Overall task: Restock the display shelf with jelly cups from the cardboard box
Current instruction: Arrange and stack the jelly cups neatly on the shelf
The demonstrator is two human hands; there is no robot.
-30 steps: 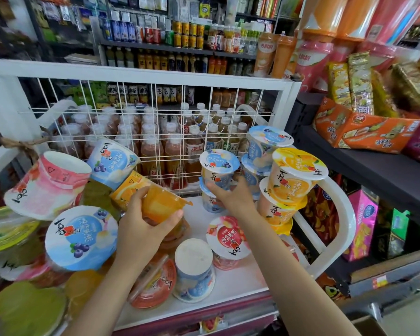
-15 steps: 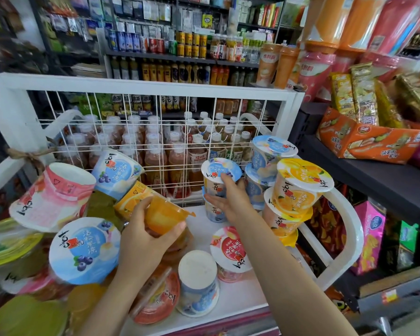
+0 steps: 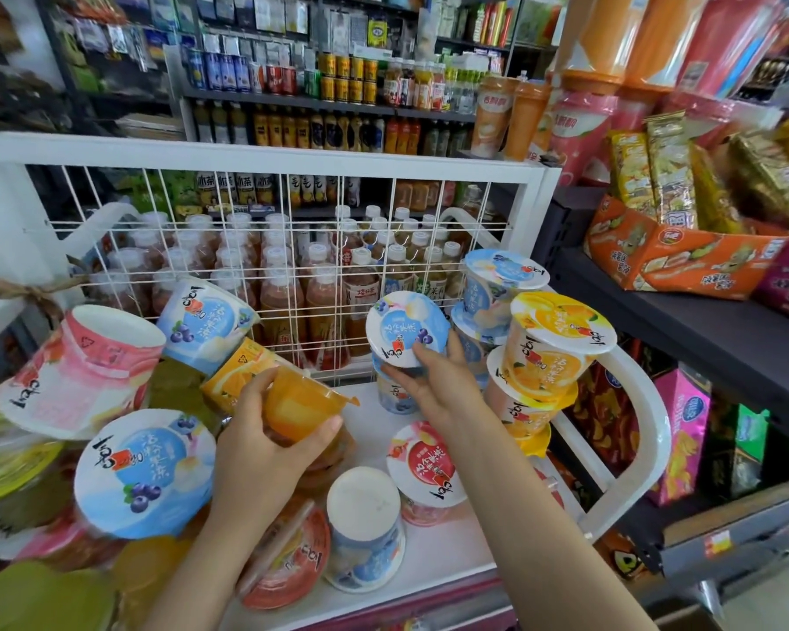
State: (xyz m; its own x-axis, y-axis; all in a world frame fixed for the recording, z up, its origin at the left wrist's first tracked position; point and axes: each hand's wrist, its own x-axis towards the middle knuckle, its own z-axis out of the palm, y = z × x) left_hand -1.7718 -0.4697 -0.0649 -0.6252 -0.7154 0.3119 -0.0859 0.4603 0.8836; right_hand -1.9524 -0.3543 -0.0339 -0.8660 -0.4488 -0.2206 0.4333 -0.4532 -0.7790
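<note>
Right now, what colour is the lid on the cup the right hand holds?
Mostly light blue and white, with blueberries pictured on the lid, seen in the head view.

Cardboard box out of view — green cups (image 3: 28, 598) cut by left edge; far shelf labels unreadable.

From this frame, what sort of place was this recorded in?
Most likely a small convenience store: shelves of bottled drinks, a white wire display rack stocked with jelly cups, and boxed snacks alongside.

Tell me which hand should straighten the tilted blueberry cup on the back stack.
Right. The right hand already grips that blueberry cup at its rim, while the left hand is busy holding an orange jelly cup.
</note>
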